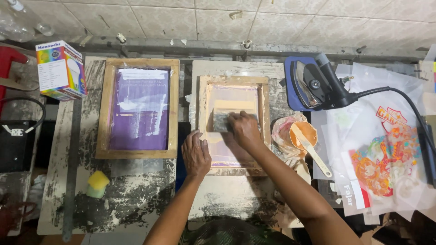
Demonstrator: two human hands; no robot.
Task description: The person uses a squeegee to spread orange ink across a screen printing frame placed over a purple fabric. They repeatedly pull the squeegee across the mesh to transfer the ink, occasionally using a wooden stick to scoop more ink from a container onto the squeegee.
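The right hand point(244, 128) has its grip clamped on the squeegee point(227, 119), long axis across the wooden screen frame point(265, 113), while the left hand point(196, 154) presses flat, fingers together, on the frame's near-left corner.

Squeegee point(221, 121) blade hidden under right hand point(245, 131); bottle point(18, 20) cropped.

On my left I see a second wooden frame with a purple screen point(138, 109), a boxed light bulb point(60, 69) above-left of it, and a yellow-green sponge point(98, 184) below it. To my right lie a clothes iron point(314, 84) on its blue pad and printed transfer sheets point(386, 156).
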